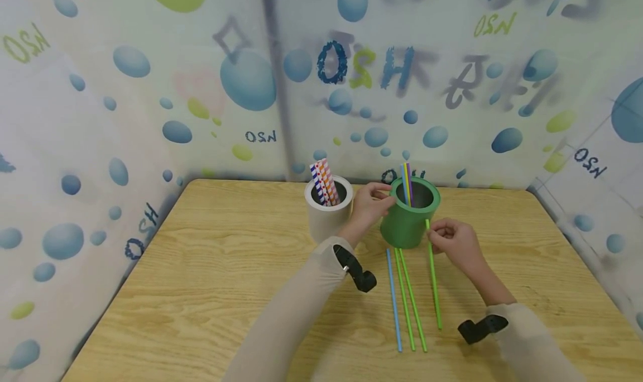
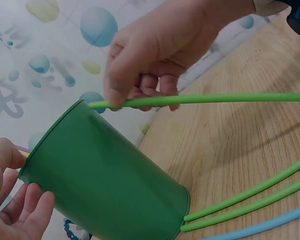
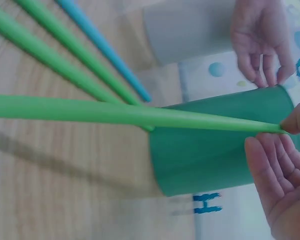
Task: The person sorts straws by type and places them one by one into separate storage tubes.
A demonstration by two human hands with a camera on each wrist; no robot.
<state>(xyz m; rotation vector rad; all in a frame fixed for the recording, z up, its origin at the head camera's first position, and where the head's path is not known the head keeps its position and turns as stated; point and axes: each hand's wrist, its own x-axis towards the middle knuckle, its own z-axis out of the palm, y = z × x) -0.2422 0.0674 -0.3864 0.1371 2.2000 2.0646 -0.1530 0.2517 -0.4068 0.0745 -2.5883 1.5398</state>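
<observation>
My right hand point(image 1: 457, 241) pinches a light green straw point(image 1: 435, 292) near its upper end. The straw's top is beside the rim of a green cylindrical container point(image 1: 403, 230), outside it, and its length slants down toward me. My left hand point(image 1: 370, 206) touches the container's left side at the rim with fairly straight fingertips; in the left wrist view its fingers point(image 2: 36, 205) lie by the green wall. Blue, yellow and purple straws point(image 1: 407, 185) stand inside the container. On the table in front of it lie a blue straw point(image 1: 394, 304) and two green straws point(image 1: 406, 304).
A white cylindrical container point(image 1: 321, 223) with several striped and dotted paper straws point(image 1: 324, 182) stands left of the green one, behind my left wrist. Beneath everything is a wood-grain table point(image 1: 201, 281). A patterned cloth backdrop point(image 1: 251, 91) hangs behind the table's far edge.
</observation>
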